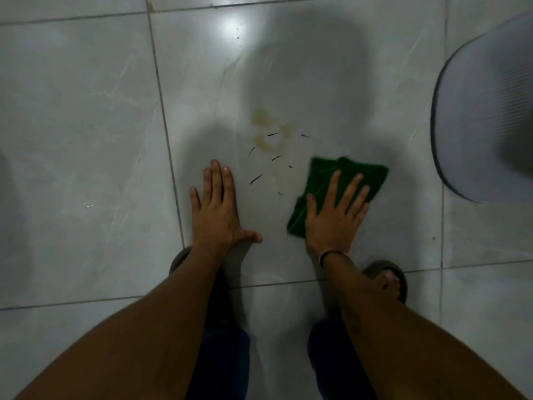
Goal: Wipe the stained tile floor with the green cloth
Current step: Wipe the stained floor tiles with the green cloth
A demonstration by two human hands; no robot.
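A folded green cloth (346, 174) lies flat on the pale grey tile floor (86, 125). My right hand (334, 215) presses down on the cloth's near half, fingers spread. Yellowish stains (264, 131) and several short dark streaks (256, 179) mark the tile just left of and beyond the cloth. My left hand (216, 209) rests palm-down on the bare tile left of the streaks, fingers together and thumb out, holding nothing.
A large grey ribbed round object (484, 116) sits on the floor at the right edge, close to the cloth. My two sandalled feet (389, 280) stand just behind my hands. Grout lines cross the floor left of my left hand and under my wrists.
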